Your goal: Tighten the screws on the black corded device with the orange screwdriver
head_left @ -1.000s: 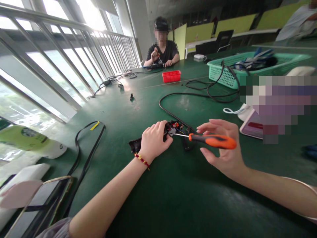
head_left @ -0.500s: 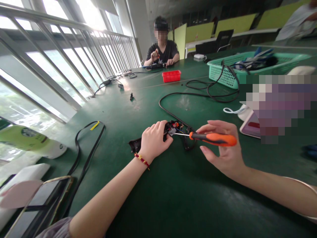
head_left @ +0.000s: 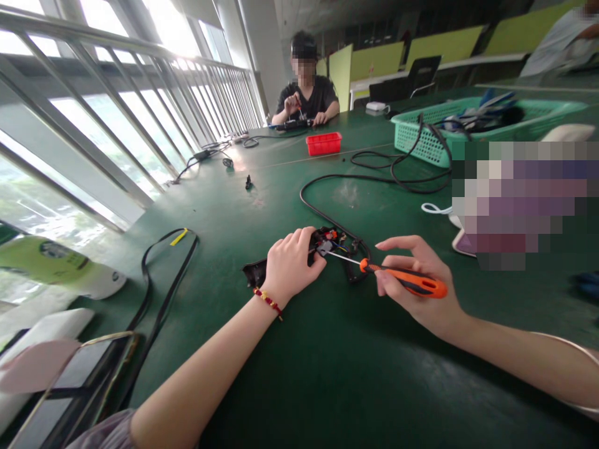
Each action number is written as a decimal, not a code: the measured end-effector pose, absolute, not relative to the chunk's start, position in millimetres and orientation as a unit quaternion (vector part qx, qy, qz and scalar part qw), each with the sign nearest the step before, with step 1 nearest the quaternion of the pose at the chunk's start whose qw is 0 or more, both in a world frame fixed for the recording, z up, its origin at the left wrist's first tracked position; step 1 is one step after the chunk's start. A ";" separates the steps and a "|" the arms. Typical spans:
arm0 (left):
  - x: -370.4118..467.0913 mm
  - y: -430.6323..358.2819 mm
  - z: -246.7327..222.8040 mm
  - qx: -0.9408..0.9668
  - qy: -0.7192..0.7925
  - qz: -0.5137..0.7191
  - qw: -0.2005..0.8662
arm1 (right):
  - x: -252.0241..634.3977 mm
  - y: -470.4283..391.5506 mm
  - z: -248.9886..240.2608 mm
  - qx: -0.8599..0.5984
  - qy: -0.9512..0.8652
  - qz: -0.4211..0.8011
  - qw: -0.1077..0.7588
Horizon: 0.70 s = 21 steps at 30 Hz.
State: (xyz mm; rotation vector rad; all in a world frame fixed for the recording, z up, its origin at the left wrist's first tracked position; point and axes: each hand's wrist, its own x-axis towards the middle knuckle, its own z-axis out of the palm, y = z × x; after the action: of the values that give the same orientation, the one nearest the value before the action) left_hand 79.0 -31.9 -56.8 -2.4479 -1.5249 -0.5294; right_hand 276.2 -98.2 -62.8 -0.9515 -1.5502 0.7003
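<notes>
- One left hand (head_left: 291,259) clasping one black device (head_left: 325,244), frame centre
- One right hand (head_left: 428,305) gripping one orange screwdriver (head_left: 406,278), right of centre
- One red bin (head_left: 324,144), upper centre

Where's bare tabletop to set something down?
Widest: green tabletop between the left forearm and right forearm, nearside of the opened black device. Also between that device and the black strap, short of the small black part. Crowded: left edge by the bottle; right by green basket, black cable.
</notes>
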 end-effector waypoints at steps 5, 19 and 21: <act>78.9 -32.0 -57.2 -0.830 -0.516 -0.181 0.107 | 277.2 -92.1 -66.6 -0.346 -0.673 0.252 0.603; 79.3 -32.1 -56.6 -0.829 -0.517 -0.183 0.109 | 276.6 -95.6 -64.6 -0.351 -0.660 0.272 0.605; 79.5 -32.1 -56.5 -0.830 -0.516 -0.184 0.110 | 277.7 -94.5 -64.4 -0.351 -0.678 0.250 0.596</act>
State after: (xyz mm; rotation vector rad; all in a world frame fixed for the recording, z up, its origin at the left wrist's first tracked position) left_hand 79.5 -32.1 -56.5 -2.4378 -1.5153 -0.5402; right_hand 277.7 -94.5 -64.4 -0.8152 -1.5733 0.5803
